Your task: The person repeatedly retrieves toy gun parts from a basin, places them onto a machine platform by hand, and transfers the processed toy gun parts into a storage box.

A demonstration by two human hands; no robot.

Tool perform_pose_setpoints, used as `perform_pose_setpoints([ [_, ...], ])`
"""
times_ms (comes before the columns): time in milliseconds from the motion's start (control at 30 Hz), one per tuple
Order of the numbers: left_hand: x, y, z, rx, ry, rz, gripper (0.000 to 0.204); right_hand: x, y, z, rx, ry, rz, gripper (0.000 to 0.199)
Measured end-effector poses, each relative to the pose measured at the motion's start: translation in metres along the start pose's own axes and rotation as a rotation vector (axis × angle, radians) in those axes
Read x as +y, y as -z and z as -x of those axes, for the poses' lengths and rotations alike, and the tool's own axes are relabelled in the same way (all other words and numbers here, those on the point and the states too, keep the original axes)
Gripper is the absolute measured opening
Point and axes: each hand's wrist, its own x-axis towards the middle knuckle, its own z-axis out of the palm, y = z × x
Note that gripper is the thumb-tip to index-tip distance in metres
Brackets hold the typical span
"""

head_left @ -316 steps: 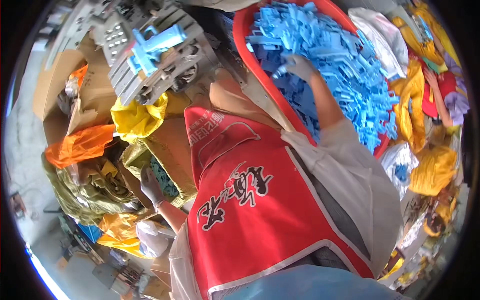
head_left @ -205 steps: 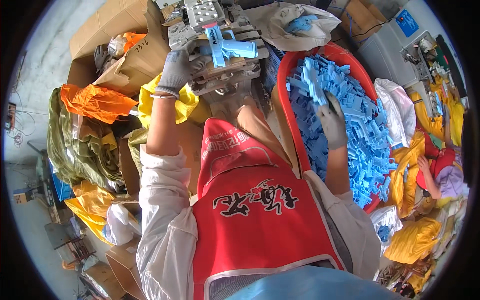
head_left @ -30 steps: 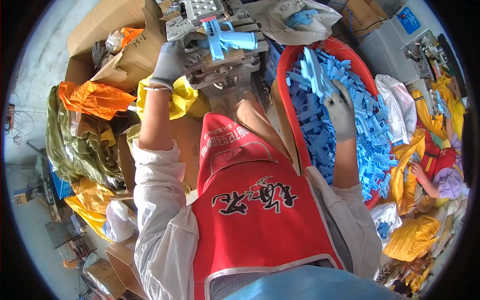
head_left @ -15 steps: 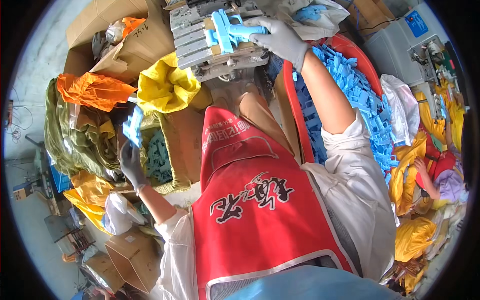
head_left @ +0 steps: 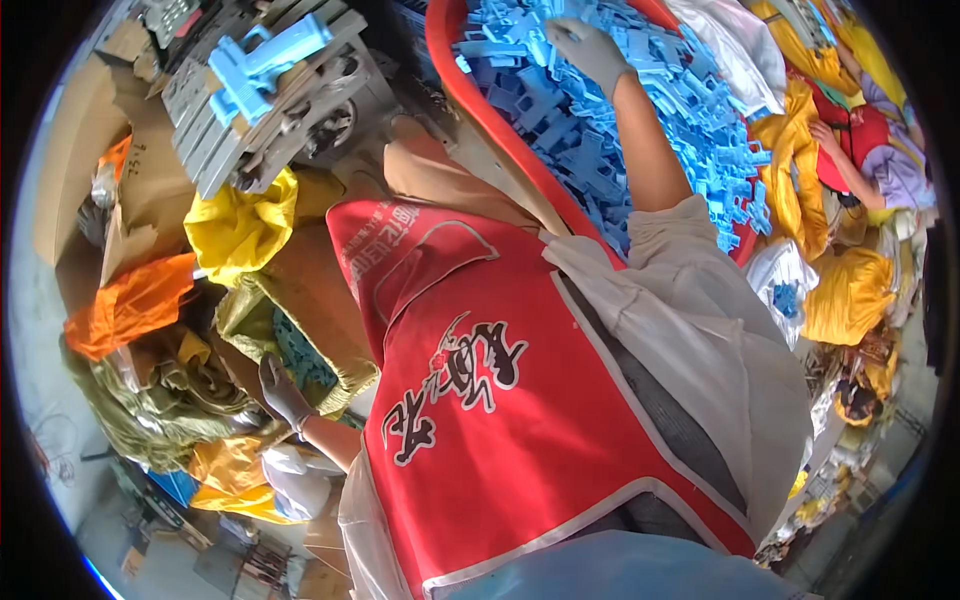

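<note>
- right hand in a grey glove is spread loosely over the heap of light-blue plastic parts in the red tub, gripping nothing I can make out
- left hand, fingers curled, touches the open olive woven sack holding a few blue pieces
- one part sits on the grey metal jig; looks like loads are left

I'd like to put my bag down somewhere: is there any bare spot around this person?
Hardly. The red tub is heaped with blue plastic parts where the right hand digs. The left hand sits among yellow sacks. Only a strip of pale floor at far left looks bare.
</note>
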Motion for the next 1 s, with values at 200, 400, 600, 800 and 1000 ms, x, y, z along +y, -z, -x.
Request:
perform_pose_setpoints([
  [200,0.04,-0.04,-0.015,-0.164,-0.069,-0.065,0.037,0.084,-0.078,0.049,-0.212,-0.16,0.158,0.043],
  [400,0.073,-0.059,-0.003,-0.231,-0.224,-0.25,0.034,0.081,-0.145,0.012,-0.09,-0.446,0.42,0.069],
  [600,0.062,-0.048,0.006,-0.256,-0.179,-0.268,0.037,0.081,-0.123,0.019,-0.031,-0.332,0.5,0.057],
  [800,0.044,-0.054,0.0,-0.219,-0.207,-0.261,0.032,0.076,-0.054,0.041,-0.174,-0.197,0.388,0.045],
  [1000,0.071,-0.068,-0.01,-0.194,-0.263,-0.19,0.031,0.072,-0.029,0.104,-0.389,0.007,0.533,0.047],
])
